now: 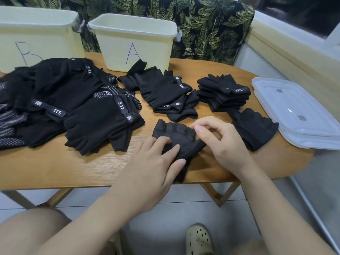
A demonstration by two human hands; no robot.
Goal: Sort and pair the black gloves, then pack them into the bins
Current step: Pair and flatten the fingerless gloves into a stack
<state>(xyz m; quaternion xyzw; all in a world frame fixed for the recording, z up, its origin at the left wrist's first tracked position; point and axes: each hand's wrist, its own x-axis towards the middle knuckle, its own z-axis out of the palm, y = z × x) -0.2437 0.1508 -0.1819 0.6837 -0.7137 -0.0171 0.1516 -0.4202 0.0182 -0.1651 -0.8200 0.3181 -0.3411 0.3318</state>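
left hand [155,159] lay flat, fingers straight, pressing a black glove [176,134] on the worktop [73,168] near its front edge; right hand [223,142] pinched the glove's fingertip edge.

Black fabric gloves [176,137] with white-dotted palms; pale yellow plastic bins [132,43] lettered blue behind them; green leaf-print backdrop [207,26].
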